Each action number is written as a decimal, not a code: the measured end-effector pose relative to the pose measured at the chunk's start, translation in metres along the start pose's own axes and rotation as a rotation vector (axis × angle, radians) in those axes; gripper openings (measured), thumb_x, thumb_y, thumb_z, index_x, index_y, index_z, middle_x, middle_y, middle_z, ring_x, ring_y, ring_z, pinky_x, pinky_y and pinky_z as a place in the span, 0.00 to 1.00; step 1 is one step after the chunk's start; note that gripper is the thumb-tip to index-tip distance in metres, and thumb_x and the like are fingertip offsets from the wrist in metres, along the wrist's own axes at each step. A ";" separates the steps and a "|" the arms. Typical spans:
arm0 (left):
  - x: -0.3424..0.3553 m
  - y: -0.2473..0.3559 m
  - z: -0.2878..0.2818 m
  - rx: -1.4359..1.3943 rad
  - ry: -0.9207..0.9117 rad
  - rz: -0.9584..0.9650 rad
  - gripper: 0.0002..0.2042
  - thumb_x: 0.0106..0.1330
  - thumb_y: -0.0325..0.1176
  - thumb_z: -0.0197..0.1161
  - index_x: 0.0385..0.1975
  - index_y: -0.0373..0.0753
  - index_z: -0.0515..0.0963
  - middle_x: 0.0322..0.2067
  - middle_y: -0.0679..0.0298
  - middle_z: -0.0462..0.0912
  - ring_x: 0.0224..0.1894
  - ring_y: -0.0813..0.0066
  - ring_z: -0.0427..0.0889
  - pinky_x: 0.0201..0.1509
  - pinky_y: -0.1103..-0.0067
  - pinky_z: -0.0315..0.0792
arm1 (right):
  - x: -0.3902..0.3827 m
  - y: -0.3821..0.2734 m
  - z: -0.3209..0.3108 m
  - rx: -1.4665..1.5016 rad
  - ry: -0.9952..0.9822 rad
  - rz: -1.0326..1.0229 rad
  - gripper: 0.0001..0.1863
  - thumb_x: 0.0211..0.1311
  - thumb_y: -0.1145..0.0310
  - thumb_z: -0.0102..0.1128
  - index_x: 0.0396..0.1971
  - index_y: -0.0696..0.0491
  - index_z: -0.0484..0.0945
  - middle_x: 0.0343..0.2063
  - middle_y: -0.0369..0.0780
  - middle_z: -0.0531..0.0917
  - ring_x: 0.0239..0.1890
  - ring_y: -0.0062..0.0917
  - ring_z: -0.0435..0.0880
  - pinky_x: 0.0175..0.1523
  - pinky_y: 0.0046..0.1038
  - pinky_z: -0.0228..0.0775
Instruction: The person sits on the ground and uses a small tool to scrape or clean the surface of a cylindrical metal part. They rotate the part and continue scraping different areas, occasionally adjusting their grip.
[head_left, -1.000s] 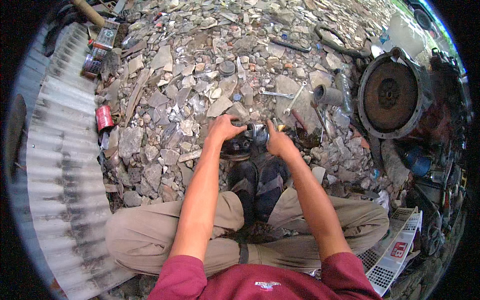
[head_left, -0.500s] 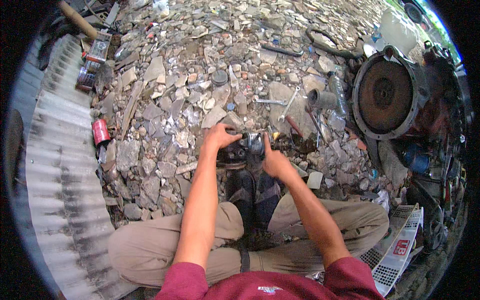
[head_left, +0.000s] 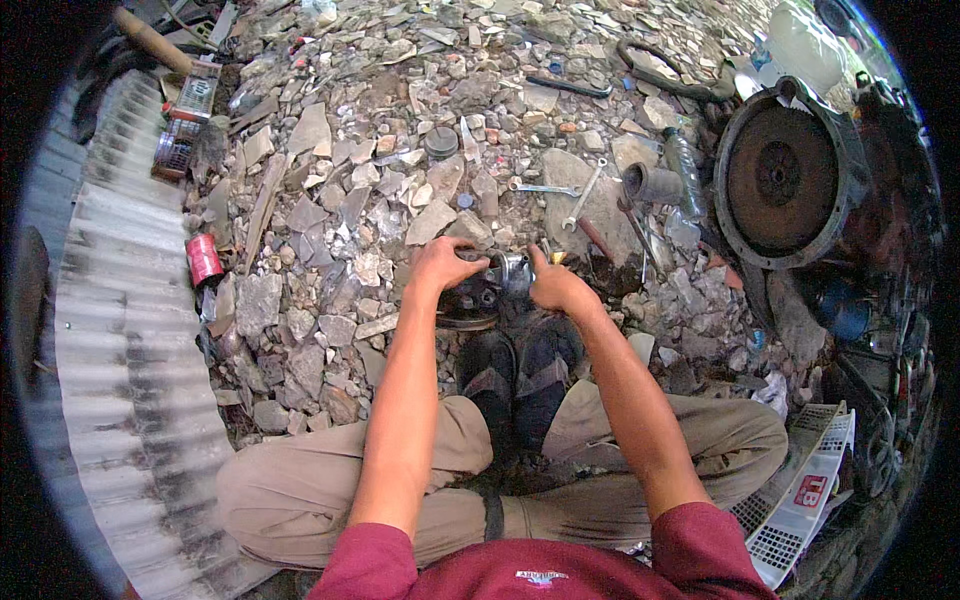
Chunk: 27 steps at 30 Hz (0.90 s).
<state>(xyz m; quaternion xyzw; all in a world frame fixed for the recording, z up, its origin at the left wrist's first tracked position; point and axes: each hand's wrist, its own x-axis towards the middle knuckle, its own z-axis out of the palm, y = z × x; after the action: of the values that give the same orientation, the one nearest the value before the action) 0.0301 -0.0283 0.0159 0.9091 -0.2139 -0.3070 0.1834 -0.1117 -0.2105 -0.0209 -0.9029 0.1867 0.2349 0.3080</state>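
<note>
A dark, greasy metal machine part [head_left: 468,297] with a shiny round collar [head_left: 517,275] rests on the rubble just beyond my shoes. My left hand [head_left: 440,266] is closed over the dark side of it, thumb toward the collar. At the collar's right side is my right hand [head_left: 562,287], its index finger extended along the edge and the other fingers curled; their exact contact is hidden. Two metal wrenches [head_left: 543,188] lie farther out on a flat stone, near a reddish-brown rod [head_left: 594,240]. A small yellow item [head_left: 558,257] shows beside my right index finger.
A large round metal housing [head_left: 780,175] stands at right, with a dark pipe piece [head_left: 650,184] and a clear plastic bottle [head_left: 682,165] nearby. Corrugated sheet [head_left: 140,350] runs along the left, beside a red can [head_left: 204,259]. A white perforated plastic crate [head_left: 800,500] lies at lower right.
My right hand has shifted slightly right and its index finger is more tilted at the collar. My left hand keeps its hold. The whole view has shifted a little.
</note>
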 end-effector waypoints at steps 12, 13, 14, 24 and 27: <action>-0.002 -0.013 0.010 0.001 0.038 0.039 0.31 0.47 0.59 0.74 0.51 0.49 0.84 0.50 0.54 0.85 0.54 0.56 0.83 0.61 0.66 0.74 | -0.037 -0.020 0.001 0.006 0.006 0.078 0.47 0.54 0.74 0.52 0.75 0.53 0.42 0.41 0.63 0.82 0.44 0.55 0.84 0.51 0.48 0.76; -0.003 -0.012 0.006 0.011 0.045 0.034 0.32 0.46 0.60 0.74 0.51 0.49 0.84 0.50 0.55 0.85 0.54 0.57 0.83 0.61 0.66 0.73 | -0.048 -0.027 -0.003 -0.009 -0.014 0.100 0.47 0.54 0.74 0.53 0.75 0.53 0.42 0.41 0.63 0.82 0.44 0.55 0.84 0.51 0.48 0.76; -0.005 -0.015 0.002 0.024 0.048 0.021 0.33 0.46 0.61 0.73 0.51 0.49 0.84 0.50 0.55 0.85 0.54 0.58 0.82 0.61 0.67 0.73 | -0.059 -0.035 -0.003 -0.020 -0.041 0.118 0.47 0.54 0.74 0.53 0.75 0.53 0.43 0.41 0.62 0.82 0.44 0.55 0.84 0.51 0.48 0.76; -0.011 -0.006 -0.003 0.024 0.056 0.008 0.31 0.48 0.60 0.74 0.50 0.49 0.84 0.49 0.53 0.85 0.53 0.55 0.83 0.60 0.66 0.75 | -0.065 -0.036 0.003 -0.011 -0.055 0.131 0.53 0.54 0.73 0.55 0.76 0.50 0.31 0.41 0.64 0.82 0.42 0.57 0.85 0.51 0.49 0.75; -0.004 -0.012 0.002 -0.006 0.061 0.025 0.31 0.46 0.61 0.74 0.49 0.50 0.85 0.48 0.54 0.85 0.53 0.57 0.83 0.61 0.67 0.74 | -0.038 -0.023 0.010 0.021 0.015 0.095 0.52 0.55 0.72 0.53 0.76 0.48 0.31 0.41 0.62 0.83 0.43 0.56 0.85 0.52 0.50 0.75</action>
<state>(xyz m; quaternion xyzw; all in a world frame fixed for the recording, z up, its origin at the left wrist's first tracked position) 0.0294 -0.0169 0.0105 0.9148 -0.2187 -0.2773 0.1962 -0.1348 -0.1801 0.0035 -0.8914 0.2340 0.2406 0.3045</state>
